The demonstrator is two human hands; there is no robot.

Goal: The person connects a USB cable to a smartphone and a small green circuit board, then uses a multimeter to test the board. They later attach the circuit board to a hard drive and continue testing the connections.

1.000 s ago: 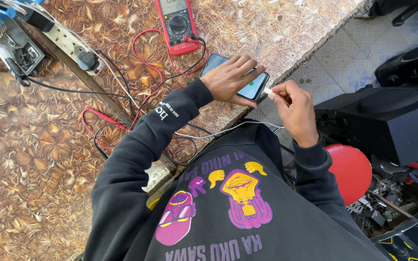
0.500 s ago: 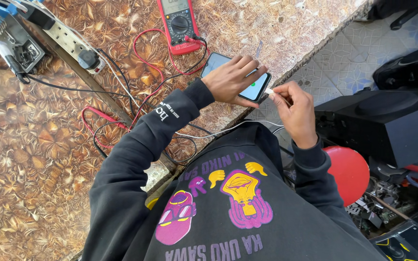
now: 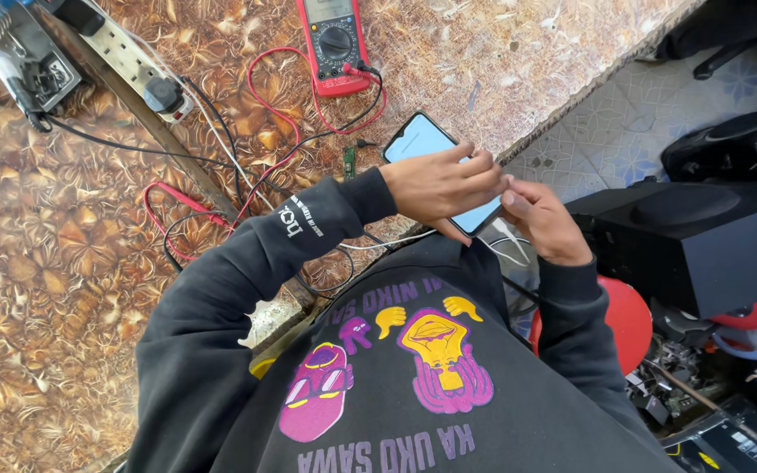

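My left hand (image 3: 444, 186) lies over a black smartphone (image 3: 418, 140) with a lit pale-blue screen, gripping it just above the edge of the brown patterned table (image 3: 63, 263). At the phone's near end, my right hand (image 3: 543, 221) pinches the plug of a thin white cable (image 3: 396, 239); its fingertips touch my left hand's fingers. The plug itself is hidden between the fingers. The cable trails back across my dark sweatshirt.
A red multimeter (image 3: 335, 39) with red and black leads (image 3: 282, 114) lies beyond the phone. A small green circuit board (image 3: 349, 160) sits beside the phone. A power strip (image 3: 129, 57) and soldering stand (image 3: 24, 61) are far left. A black speaker (image 3: 703, 236) and red stool (image 3: 624, 320) stand right.
My right hand has closed in on the phone's near end and now meets my left hand's fingers. More of the phone's screen shows beyond my left hand.
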